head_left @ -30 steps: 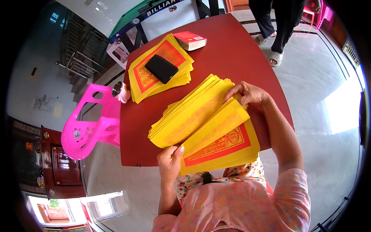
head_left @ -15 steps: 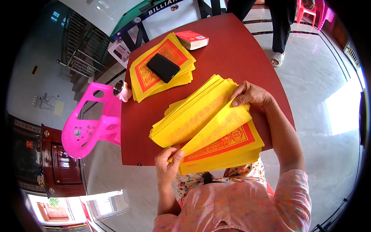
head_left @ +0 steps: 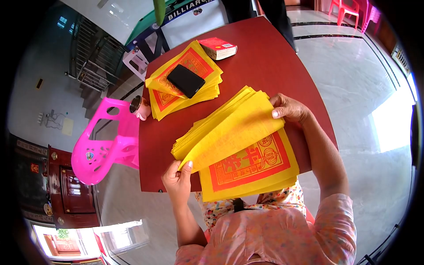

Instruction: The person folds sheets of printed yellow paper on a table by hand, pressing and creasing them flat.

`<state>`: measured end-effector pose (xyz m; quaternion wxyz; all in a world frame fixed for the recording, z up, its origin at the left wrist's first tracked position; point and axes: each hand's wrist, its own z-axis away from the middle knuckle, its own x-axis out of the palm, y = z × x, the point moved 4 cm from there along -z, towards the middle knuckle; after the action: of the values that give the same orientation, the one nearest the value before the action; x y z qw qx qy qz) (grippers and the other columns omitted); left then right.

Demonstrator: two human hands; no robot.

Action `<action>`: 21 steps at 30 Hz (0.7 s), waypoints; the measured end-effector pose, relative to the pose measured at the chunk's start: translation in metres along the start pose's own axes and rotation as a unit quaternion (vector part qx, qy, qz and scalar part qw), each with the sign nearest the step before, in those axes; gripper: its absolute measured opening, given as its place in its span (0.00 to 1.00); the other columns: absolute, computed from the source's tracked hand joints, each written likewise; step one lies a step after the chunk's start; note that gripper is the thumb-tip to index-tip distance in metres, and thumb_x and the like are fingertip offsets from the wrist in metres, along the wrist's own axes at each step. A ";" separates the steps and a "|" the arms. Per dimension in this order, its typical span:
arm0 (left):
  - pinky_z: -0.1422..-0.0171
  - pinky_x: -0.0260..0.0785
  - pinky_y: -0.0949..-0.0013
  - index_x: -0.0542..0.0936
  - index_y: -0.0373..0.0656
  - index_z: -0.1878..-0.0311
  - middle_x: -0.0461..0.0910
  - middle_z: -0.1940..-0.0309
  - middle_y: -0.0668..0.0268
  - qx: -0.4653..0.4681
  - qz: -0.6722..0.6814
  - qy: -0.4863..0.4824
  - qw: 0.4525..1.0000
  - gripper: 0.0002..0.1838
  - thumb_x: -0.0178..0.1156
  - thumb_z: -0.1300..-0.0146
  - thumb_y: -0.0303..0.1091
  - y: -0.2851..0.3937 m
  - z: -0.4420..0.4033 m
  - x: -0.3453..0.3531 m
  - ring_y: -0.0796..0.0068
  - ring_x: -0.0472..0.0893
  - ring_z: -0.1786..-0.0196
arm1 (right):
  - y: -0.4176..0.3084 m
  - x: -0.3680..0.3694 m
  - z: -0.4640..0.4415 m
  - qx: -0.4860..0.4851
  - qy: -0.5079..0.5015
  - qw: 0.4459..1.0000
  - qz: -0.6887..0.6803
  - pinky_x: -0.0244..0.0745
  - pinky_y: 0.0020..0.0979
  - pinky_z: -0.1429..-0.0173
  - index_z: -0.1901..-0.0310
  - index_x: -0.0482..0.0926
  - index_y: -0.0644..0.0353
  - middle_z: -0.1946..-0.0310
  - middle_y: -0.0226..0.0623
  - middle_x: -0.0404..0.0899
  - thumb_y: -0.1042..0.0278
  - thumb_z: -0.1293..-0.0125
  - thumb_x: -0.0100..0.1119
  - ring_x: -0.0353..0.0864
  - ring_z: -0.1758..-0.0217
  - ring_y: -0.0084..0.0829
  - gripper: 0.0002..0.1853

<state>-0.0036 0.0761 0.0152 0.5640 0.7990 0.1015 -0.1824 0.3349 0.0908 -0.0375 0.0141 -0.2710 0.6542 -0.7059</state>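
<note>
Overhanging table's (head_left: 274, 57) nr edge: red-printed paper stack (head_left: 252, 163), 5 o'clock of yellow sheet (head_left: 234, 138). L hand (head_left: 178, 182) pinches sheet's 8 o'clock corner; R hand (head_left: 289, 108) its 2 o'clock side. Beyond: blk phone (head_left: 186, 81) on 2nd stack (head_left: 197, 61), 11 o'clock; red-covered book (head_left: 218, 47), 12.

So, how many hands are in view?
2: the left hand at the near-left corner of the lifted sheet, the right hand at its right end. Another person's legs show beyond the table; those hands are out of view.
</note>
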 end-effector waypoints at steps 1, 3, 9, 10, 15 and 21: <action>0.75 0.51 0.80 0.74 0.32 0.71 0.66 0.80 0.73 0.021 -0.033 0.014 0.999 0.10 0.64 0.40 0.28 0.001 -0.004 -0.001 0.88 0.61 0.76 | -0.001 0.001 0.000 0.002 0.001 1.000 -0.003 0.75 0.30 0.48 0.58 0.82 0.71 0.62 0.43 0.84 0.61 0.52 0.74 0.83 0.59 0.31 0.24; 0.76 0.53 0.78 0.75 0.32 0.69 0.67 0.79 0.71 0.067 -0.085 0.039 0.993 0.08 0.63 0.40 0.26 0.003 -0.010 0.000 0.86 0.62 0.77 | -0.001 0.001 0.000 0.005 0.013 1.000 0.019 0.75 0.29 0.48 0.58 0.82 0.71 0.61 0.42 0.84 0.64 0.53 0.74 0.82 0.59 0.30 0.23; 0.74 0.59 0.78 0.77 0.32 0.63 0.74 0.72 0.68 0.158 -0.165 0.078 0.970 0.05 0.62 0.40 0.23 0.017 -0.018 0.009 0.84 0.66 0.76 | 0.005 -0.003 -0.002 0.029 0.057 0.997 0.033 0.75 0.27 0.50 0.57 0.82 0.69 0.61 0.39 0.84 0.73 0.52 0.72 0.82 0.60 0.28 0.18; 0.74 0.59 0.78 0.77 0.32 0.63 0.74 0.72 0.68 0.158 -0.165 0.077 0.971 0.05 0.62 0.40 0.23 0.017 -0.017 0.011 0.84 0.66 0.76 | 0.007 -0.005 -0.003 0.037 0.070 0.996 0.033 0.76 0.27 0.50 0.57 0.82 0.69 0.61 0.38 0.84 0.73 0.51 0.71 0.82 0.61 0.27 0.17; 0.71 0.62 0.80 0.79 0.32 0.57 0.75 0.64 0.64 0.184 -0.058 0.167 0.967 0.08 0.60 0.41 0.20 0.018 0.005 0.000 0.83 0.70 0.69 | 0.003 0.000 -0.002 0.041 0.087 0.995 0.034 0.76 0.27 0.50 0.56 0.82 0.68 0.61 0.36 0.84 0.74 0.48 0.68 0.83 0.60 0.26 0.16; 0.68 0.67 0.73 0.80 0.33 0.66 0.78 0.69 0.61 0.158 -0.093 -0.069 0.981 0.04 0.63 0.46 0.21 0.023 0.025 0.009 0.70 0.76 0.69 | -0.004 0.010 -0.004 0.012 0.100 0.995 0.014 0.68 0.30 0.37 0.36 0.67 0.61 0.45 0.39 0.76 0.78 0.46 0.64 0.76 0.45 0.29 0.33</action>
<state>0.0083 0.0444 0.0241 0.4166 0.8505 0.1061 -0.3029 0.3261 0.0909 -0.0306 -0.0381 -0.1898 0.6473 -0.7372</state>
